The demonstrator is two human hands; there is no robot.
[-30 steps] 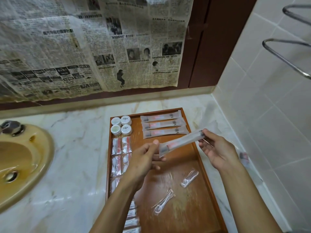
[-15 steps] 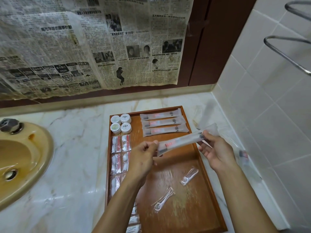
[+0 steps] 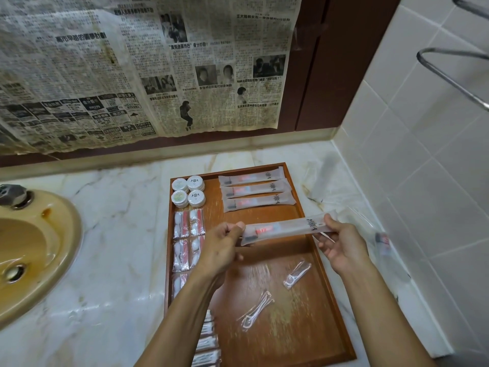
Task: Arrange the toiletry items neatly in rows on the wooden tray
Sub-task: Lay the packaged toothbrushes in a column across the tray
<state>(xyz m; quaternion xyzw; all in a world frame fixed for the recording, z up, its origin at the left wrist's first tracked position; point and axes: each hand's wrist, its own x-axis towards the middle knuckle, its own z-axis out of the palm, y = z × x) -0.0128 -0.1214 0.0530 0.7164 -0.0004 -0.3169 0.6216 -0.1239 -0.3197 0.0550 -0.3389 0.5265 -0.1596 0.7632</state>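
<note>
A wooden tray [image 3: 312, 337] lies on the marble counter. Both hands hold one long frosted toothbrush packet [image 3: 285, 227] level above its middle: my left hand [image 3: 221, 250] pinches the left end, my right hand [image 3: 341, 247] pinches the right end. Three matching packets [image 3: 255, 190] lie in a row at the tray's far right. Small round white tubs [image 3: 188, 191] sit at the far left corner. Below them runs a column of small red-and-white sachets [image 3: 188, 223], partly hidden by my left arm. Two wrapped floss picks [image 3: 296, 274] [image 3: 255, 311] lie loose on the bare wood.
A yellow sink [image 3: 34, 250] with a tap is at the left. Tiled wall closes the right side, with a metal towel rack [image 3: 449, 72] up high. A clear plastic bag [image 3: 381, 239] lies between tray and wall. Newspaper covers the back wall.
The packet has gone from tilted to nearly level, its right end lowered. Both hands shifted slightly toward the tray's far end.
</note>
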